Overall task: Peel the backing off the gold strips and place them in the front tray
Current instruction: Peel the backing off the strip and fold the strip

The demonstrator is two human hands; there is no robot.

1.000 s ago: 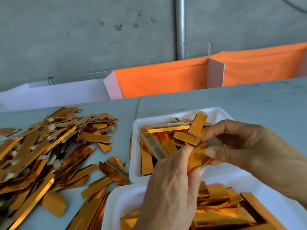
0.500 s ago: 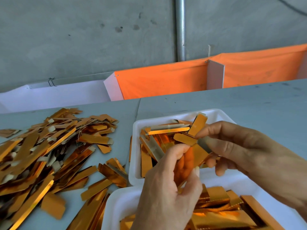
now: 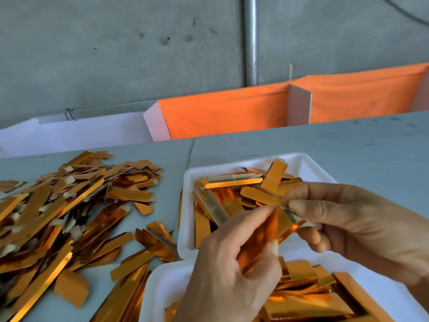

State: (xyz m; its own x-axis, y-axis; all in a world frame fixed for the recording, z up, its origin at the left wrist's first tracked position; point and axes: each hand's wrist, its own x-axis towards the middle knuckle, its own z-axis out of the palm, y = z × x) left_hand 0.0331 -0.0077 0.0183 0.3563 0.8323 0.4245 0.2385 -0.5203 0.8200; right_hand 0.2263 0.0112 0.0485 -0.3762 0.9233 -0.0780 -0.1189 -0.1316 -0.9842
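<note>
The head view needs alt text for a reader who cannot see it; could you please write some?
Two hands, left hand and right hand, pinch one gold strip above two white trays holding more strips. A loose pile of gold strips lies on the grey table to the left.

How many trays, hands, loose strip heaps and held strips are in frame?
White trays: 2, far tray and near tray
Hands: 2, left hand and right hand
Loose strip heaps on the table: 1, heap
Held gold strip: 1
Total: 6
</note>
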